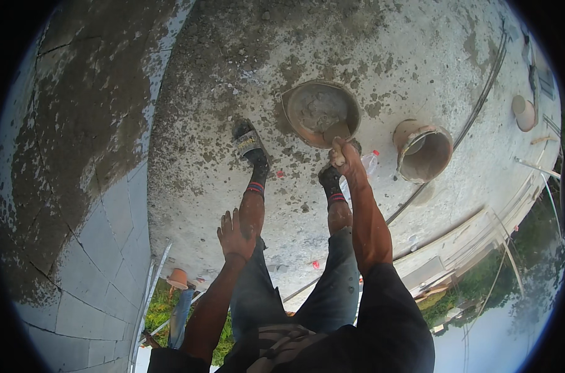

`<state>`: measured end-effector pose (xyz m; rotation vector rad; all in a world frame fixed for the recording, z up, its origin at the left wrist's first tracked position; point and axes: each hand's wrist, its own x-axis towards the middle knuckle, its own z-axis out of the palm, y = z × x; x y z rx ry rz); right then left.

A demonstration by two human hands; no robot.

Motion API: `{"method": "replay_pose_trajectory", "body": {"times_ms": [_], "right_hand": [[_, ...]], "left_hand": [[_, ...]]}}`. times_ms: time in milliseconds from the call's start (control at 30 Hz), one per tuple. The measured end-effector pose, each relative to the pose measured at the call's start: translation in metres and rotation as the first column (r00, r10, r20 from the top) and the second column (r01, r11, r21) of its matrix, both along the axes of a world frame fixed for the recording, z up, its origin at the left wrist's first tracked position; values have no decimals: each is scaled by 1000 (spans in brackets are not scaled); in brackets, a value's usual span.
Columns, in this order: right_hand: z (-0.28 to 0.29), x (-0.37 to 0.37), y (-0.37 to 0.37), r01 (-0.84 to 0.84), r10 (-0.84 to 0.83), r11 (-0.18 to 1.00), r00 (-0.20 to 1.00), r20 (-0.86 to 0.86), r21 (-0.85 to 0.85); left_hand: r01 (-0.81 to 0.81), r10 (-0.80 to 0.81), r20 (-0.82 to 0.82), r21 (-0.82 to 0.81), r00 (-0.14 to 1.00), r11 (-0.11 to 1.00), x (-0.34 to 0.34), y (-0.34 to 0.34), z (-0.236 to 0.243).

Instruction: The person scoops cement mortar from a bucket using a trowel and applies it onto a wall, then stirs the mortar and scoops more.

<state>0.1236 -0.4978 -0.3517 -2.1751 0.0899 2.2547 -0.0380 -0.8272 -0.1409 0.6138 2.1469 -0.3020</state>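
Observation:
My right hand [343,155] is closed around the handle of a trowel, which the fingers mostly cover. The trowel's flat, mortar-coated blade [337,131] dips into the near right side of a round pan [283,102]. Wet grey mortar [319,107] lies inside that pan, which sits on the floor ahead of my feet. My left hand [236,237] is empty, its fingers spread, at my left leg just below the knee. A clear plastic bottle [370,163] with a red cap lies beside my right wrist, partly hidden by it.
A mortar-stained bucket [424,152] lies tipped right of the pan, with a cable [481,102] running past it. Farther right is another bucket [523,113]. On the left rises a block wall [96,280], partly coated with mortar. Mortar splatters cover the floor [201,205].

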Motion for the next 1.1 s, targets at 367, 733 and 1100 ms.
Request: {"method": "replay_pose_trajectory", "body": {"times_ms": [367,733,1100], "right_hand": [[11,14,-63,366,-460,887,757,-464,-282],[88,-29,46,-813,760,-218,206,617,540],[-36,-47,-42,-737,444,-464,286,849,492]], "left_hand": [[3,-3,-18,11,1000,1000,2,1,-1],[-8,8,-12,8,1000,1000,2,4,1],[-39,38,27,45,999,998,13,4,-4]]}}
